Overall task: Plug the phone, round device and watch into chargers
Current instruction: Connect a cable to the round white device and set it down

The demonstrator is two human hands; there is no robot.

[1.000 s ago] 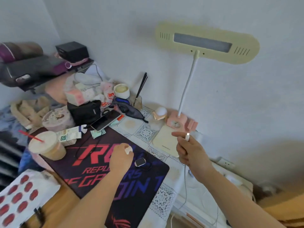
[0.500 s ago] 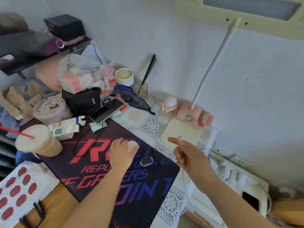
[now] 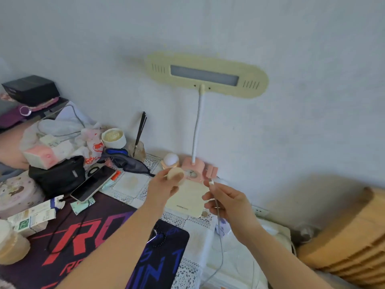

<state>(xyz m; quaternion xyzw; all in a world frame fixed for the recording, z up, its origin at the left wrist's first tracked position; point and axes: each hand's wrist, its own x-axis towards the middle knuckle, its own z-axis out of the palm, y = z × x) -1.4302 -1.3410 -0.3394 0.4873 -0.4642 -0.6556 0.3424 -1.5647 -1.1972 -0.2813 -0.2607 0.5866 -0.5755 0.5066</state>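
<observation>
Head view: the round device (image 3: 175, 174) is gripped by the left hand (image 3: 161, 186); a white cable plug (image 3: 211, 182) is pinched by the right hand (image 3: 229, 202).

Soft even daylight, slight overall blur, wide-angle bending at the edges.

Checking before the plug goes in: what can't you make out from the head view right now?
- Round device: its port is hidden, the left hand wraps it.
- Cable plug tip: too small and blurred by the right hand.
- Watch: mostly behind the left forearm.
- Cable's far end: lost among the white bedding.
</observation>
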